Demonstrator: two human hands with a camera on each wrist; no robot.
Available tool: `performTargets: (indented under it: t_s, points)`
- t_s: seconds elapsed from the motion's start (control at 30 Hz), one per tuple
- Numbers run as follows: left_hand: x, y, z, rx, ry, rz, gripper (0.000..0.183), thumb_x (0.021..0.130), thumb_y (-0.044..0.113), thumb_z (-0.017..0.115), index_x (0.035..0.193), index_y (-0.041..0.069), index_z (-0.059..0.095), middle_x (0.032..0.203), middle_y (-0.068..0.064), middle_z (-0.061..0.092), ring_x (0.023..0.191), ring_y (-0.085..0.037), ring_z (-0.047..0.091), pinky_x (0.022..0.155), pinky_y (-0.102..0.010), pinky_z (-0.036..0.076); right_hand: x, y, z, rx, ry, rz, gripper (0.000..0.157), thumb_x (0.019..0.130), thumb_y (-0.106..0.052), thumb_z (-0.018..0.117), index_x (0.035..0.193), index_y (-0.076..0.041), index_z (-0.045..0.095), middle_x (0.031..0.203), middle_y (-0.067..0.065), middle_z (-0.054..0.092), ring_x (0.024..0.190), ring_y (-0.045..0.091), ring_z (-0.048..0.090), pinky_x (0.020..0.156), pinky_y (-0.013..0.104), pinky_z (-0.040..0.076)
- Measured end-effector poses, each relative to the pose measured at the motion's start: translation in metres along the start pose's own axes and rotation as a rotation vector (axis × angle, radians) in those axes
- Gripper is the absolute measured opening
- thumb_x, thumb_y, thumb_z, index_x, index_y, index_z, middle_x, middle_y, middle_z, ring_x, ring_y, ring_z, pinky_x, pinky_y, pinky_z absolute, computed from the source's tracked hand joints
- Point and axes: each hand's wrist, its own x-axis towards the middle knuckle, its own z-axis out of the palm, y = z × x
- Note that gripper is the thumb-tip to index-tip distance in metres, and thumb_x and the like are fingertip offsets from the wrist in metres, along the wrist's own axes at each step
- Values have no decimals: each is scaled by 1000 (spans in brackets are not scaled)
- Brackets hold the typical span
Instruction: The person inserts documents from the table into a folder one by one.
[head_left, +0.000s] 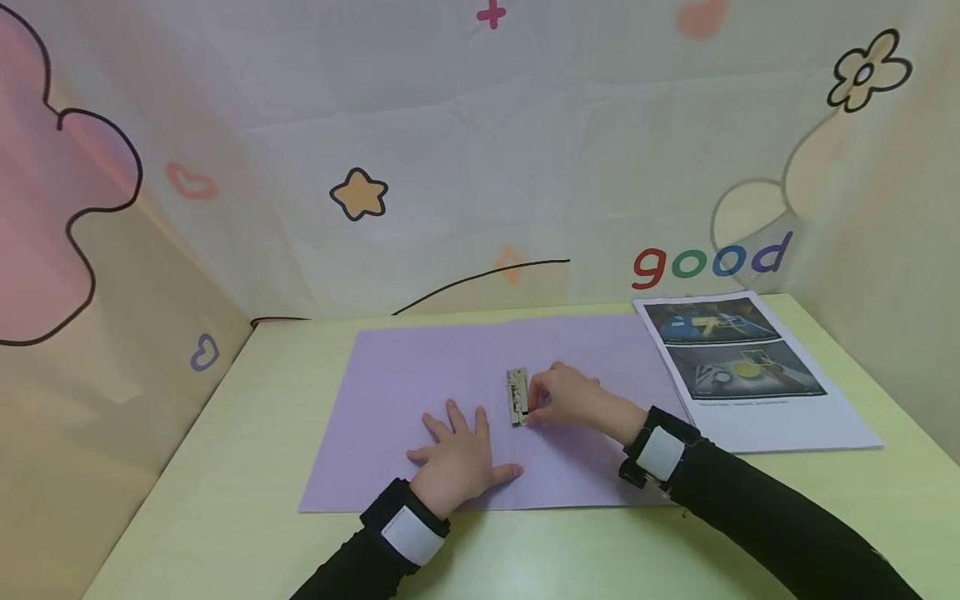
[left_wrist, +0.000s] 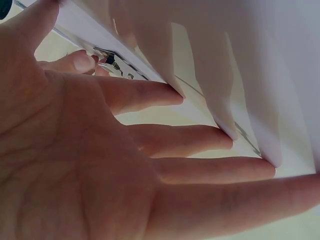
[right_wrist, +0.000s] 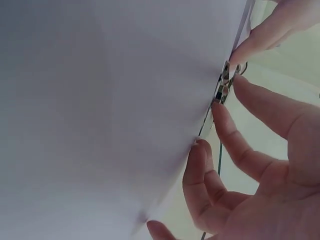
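Observation:
A small narrow strip (head_left: 517,397), which looks like a circuit board with dark and shiny parts, lies lengthwise on a purple sheet (head_left: 420,358). At its right edge my right hand (head_left: 566,396) pinches with thumb and index finger; the right wrist view shows these two fingertips at a small shiny part of the board (right_wrist: 223,90). Exactly which part they hold is too small to tell. My left hand (head_left: 457,467) lies spread on the sheet, to the lower left of the board, with its fingers straight and holding nothing. Beyond it, the board's dark part (left_wrist: 111,59) appears in the left wrist view.
Printed pages (head_left: 780,425) with two pictures lie at the right, by the purple sheet's edge. Both are on a pale yellow table (head_left: 217,467). A patterned cloth (head_left: 465,167) hangs behind the table and along its sides.

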Motion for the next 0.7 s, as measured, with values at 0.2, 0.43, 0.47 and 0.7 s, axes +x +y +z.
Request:
performTargets:
  t_s: [0.2,0.43,0.47,0.7]
  points:
    - [1,1,-1,9,-4,-7,103,73,76,56,149,12,30,150,-31,18,130,-60,20,77,-75,35,8,-4,0,57,-32,121,25,78,-35,76,67,-16,64,68,-5,56,75,14,50,81,81,21]
    - [0,1,-2,7,-10,-13,102,73,75,56,149,12,30,150,-30,18,130,-60,20,78,-75,35,13,-8,0,52,-63,208,32,72,-45,78,65,-16,67,70,-5,58,73,14,49,84,80,22]
    - [-1,1,-2,8,-12,-13,102,73,75,56,150,12,30,150,-30,18,130,-60,20,78,-75,35,13,-9,0,52,-67,211,32,71,-45,78,65,-16,67,70,-5,58,73,14,49,84,80,22]
    - [-1,2,-2,26,-11,-11,102,74,75,55,150,13,30,150,-30,19,130,-59,20,78,-74,36,19,-12,2,53,-93,225,27,70,-44,80,67,-18,73,73,-7,62,76,14,51,83,80,22]
